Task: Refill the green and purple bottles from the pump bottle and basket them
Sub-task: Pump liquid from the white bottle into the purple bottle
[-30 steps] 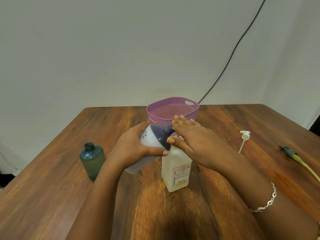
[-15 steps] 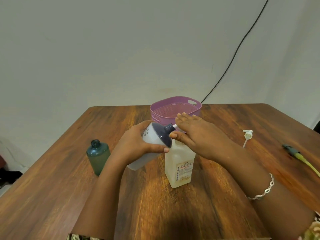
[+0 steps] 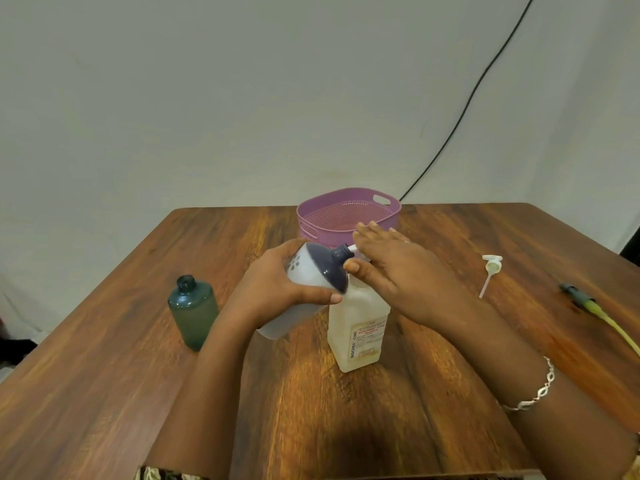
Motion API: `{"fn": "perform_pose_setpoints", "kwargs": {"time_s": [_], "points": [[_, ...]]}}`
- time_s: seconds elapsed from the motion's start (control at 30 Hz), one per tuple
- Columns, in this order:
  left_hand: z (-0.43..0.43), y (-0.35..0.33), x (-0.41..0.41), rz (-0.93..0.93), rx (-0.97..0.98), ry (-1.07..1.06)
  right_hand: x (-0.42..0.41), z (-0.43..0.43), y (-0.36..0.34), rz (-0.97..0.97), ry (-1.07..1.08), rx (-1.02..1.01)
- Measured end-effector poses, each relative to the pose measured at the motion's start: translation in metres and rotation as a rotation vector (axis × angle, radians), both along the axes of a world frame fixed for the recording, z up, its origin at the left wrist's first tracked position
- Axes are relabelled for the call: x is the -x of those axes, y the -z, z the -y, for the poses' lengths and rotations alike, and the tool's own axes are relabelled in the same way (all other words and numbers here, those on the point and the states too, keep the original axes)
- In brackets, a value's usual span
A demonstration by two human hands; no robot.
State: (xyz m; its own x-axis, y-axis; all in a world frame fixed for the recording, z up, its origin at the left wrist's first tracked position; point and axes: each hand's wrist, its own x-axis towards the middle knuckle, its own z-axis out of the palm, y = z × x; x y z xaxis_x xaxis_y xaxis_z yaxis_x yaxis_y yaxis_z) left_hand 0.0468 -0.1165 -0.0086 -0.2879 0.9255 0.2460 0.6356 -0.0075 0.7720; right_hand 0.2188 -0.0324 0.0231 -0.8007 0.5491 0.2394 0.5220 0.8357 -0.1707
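My left hand (image 3: 277, 285) grips the purple-topped white bottle (image 3: 313, 271), tilted so its open neck points right at the pump spout. My right hand (image 3: 391, 268) lies flat with straight fingers on the pump head of the translucent pump bottle (image 3: 358, 327), which stands upright mid-table; the pump head is hidden under the palm. The green bottle (image 3: 193, 310) stands uncapped at the left. The purple basket (image 3: 346, 216) sits behind the hands, nothing visible in it.
A loose white pump cap with its tube (image 3: 490, 271) lies on the wooden table (image 3: 346, 410) at the right. A yellow cable with a dark plug (image 3: 585, 304) lies near the right edge. A black wire (image 3: 467, 109) runs up the wall.
The camera view has shifted slightly; both hands keep the same hold, the right palm still on the pump head with the purple bottle's neck at the spout.
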Motion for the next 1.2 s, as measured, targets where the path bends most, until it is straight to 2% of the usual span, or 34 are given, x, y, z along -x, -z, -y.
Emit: {"fn": "perform_pose_setpoints", "kwargs": {"time_s": [0.07,0.23,0.47,0.57,0.73,0.9,1.03,1.13,1.2], "points": [[-0.001,0.000,0.000,-0.003,-0.002,0.005,0.002,0.001,0.007,-0.001,0.018,-0.053],[-0.001,0.005,0.003,-0.013,0.013,-0.027,0.005,0.000,0.035,-0.144,0.058,-0.140],[0.003,0.000,0.004,-0.022,0.014,-0.023,0.005,-0.005,0.020,-0.138,0.033,-0.086],[0.005,-0.005,0.003,-0.013,0.001,-0.021,0.005,-0.006,0.012,-0.072,0.002,-0.063],[0.001,0.002,0.006,-0.024,0.016,-0.028,0.004,0.002,0.028,-0.174,0.070,-0.082],[0.001,0.004,0.003,-0.022,0.008,-0.010,0.006,-0.002,0.036,-0.192,0.063,-0.141],[0.002,0.000,0.005,-0.025,-0.005,-0.016,-0.001,-0.006,0.017,-0.139,0.009,-0.024],[0.002,-0.002,0.005,-0.030,-0.012,-0.015,0.001,-0.006,0.011,-0.105,0.012,-0.046],[0.001,-0.001,0.004,-0.024,-0.006,-0.010,0.006,-0.004,0.021,-0.163,0.027,-0.061]]}}
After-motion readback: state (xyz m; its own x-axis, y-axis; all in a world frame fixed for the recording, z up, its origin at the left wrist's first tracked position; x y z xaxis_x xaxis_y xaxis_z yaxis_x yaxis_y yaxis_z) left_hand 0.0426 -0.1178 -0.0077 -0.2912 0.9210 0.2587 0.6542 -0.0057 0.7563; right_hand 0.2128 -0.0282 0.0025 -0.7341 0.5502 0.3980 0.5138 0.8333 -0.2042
